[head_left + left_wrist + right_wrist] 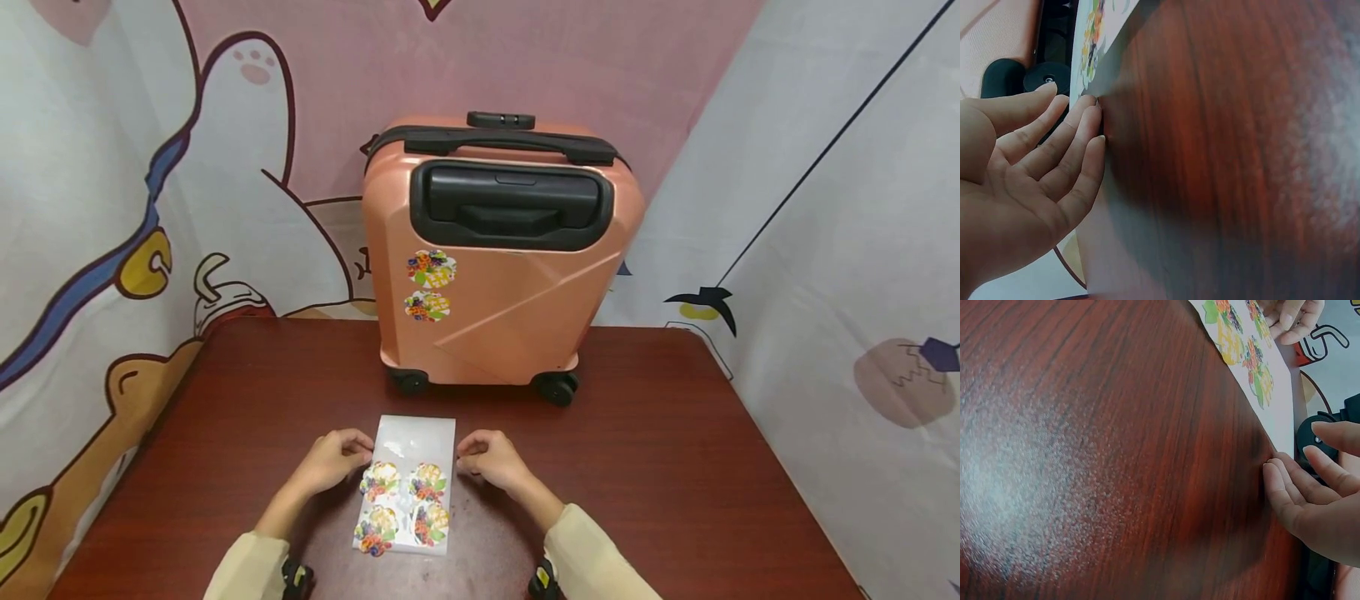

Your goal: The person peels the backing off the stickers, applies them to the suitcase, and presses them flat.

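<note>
A white sticker sheet (403, 442) lies flat on the table, with several fruit-and-flower stickers (428, 482) on its nearer part. My left hand (333, 460) is beside its left edge, fingers loosely bent and thumb apart; in the left wrist view those fingertips (1088, 103) rest by the sheet's edge. On the opposite side, my right hand (491, 458) rests low, its fingertips (1277, 469) at or touching the right edge. Neither hand grips anything. Behind the sheet stands an upright rose-orange suitcase (510, 308), bearing two similar stickers (431, 269) on its left front.
The suitcase stands on black wheels (557, 387) at the back of the brown wooden table (660, 467). It has a black recessed handle (513, 204) near its top. A cartoon-printed cloth (810, 208) hangs behind and around the table.
</note>
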Demonstrator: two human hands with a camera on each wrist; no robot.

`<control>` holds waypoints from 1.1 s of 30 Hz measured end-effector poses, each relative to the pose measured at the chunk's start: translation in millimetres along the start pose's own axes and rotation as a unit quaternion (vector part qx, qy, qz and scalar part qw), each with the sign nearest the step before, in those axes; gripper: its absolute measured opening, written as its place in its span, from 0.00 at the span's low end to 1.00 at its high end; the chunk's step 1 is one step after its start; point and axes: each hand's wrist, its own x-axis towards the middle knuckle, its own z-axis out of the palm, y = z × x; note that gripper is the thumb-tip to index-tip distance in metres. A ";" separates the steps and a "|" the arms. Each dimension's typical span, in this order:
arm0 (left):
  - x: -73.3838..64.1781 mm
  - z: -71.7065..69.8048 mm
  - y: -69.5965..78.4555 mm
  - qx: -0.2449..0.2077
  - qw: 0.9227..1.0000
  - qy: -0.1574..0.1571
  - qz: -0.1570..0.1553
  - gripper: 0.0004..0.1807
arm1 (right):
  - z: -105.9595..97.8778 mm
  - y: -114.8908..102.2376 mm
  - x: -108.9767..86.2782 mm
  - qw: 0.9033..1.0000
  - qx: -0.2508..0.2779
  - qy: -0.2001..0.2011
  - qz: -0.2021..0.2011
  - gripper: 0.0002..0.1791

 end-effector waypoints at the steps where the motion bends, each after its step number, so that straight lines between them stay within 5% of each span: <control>1: -0.2 0.4 0.1 -0.002 1.000 -0.001 0.003 0.05 | 0.2 -0.1 -0.1 1.000 -0.001 0.001 0.001 0.09; 33: -1.2 2.7 -4.7 0.008 1.000 -0.007 0.022 0.02 | 5.3 -0.1 -1.9 1.000 0.026 0.011 0.001 0.08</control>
